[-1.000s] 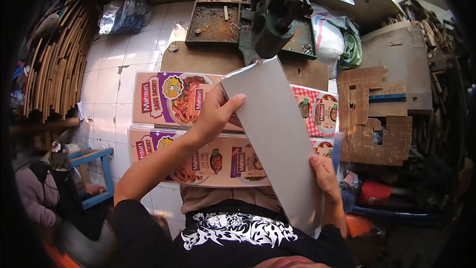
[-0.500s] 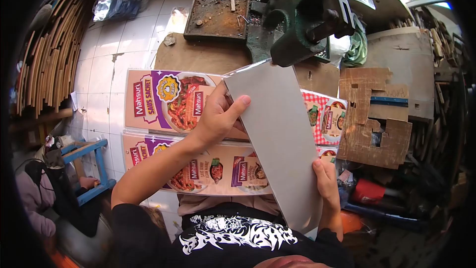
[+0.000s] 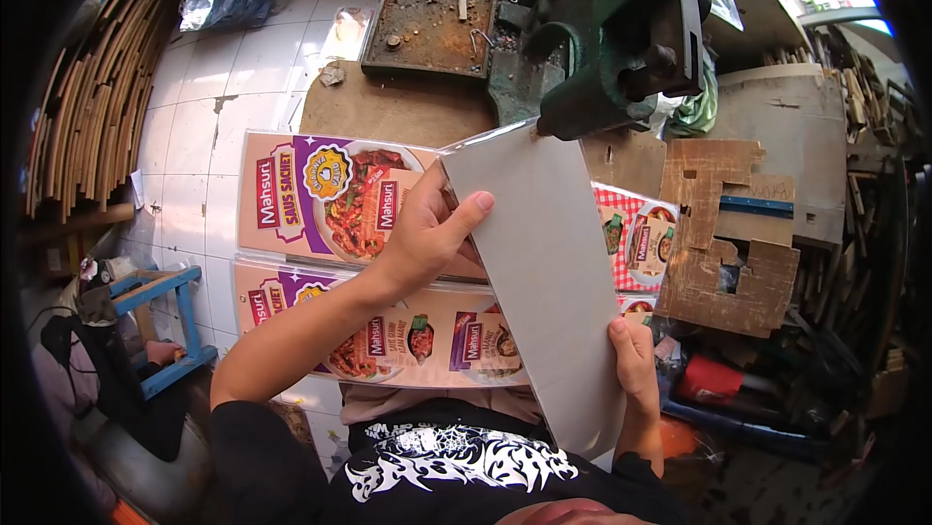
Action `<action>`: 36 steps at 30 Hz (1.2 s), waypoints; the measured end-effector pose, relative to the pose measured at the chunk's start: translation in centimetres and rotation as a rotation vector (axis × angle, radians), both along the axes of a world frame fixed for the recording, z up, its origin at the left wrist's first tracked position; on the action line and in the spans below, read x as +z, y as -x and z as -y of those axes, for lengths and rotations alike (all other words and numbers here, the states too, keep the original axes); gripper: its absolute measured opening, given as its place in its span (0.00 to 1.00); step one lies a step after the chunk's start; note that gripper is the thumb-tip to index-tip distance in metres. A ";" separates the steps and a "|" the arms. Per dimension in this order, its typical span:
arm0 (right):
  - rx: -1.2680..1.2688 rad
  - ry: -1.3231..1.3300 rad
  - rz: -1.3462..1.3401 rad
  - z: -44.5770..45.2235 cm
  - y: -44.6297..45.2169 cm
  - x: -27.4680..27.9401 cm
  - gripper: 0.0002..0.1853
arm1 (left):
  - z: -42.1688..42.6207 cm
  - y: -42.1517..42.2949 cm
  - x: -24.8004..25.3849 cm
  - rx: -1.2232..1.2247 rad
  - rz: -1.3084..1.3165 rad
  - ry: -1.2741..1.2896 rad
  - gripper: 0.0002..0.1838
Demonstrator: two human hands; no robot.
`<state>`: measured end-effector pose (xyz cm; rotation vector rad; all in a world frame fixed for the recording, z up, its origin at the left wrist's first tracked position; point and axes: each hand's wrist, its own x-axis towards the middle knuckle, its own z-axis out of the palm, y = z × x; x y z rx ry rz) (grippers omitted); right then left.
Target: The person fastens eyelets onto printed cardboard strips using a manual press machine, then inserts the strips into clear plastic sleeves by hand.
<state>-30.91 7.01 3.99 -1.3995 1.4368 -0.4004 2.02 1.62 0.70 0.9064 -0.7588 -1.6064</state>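
Sheet (image 3: 544, 263) and grip have barely altered over the last second; what has shifted is my view, so that the green press (image 3: 621, 49) looms larger and sits further to the right. I take that as a move of my head more than of my work: the handling seems hardly further along. The sheet is on the near side of the press, its far end close to the press's nose; I cannot tell whether they touch. It is long, plain and grey, slanting from the press towards my body, with a glossy clear edging at its far end. My left hand (image 3: 432, 224) grips its left side, thumb on the grey face and fingers tucked behind. My right hand (image 3: 636, 360), further from the press, pinches the opposite edge, thumb on top.

Beneath the sheet, nearer to me than the press, lie an upper printed panel (image 3: 291, 200) and a lower printed panel (image 3: 427, 350), both partly covered. A brown board (image 3: 388, 102) shows at the press's foot, a rusty tray (image 3: 427, 25) to its left, and cut cardboard (image 3: 694, 234) to its near right.
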 end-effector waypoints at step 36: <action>-0.019 -0.003 -0.063 0.1 -0.3 0.0 0.29 | 0.1 -0.4 -1.0 -0.029 -0.164 -0.125 0.23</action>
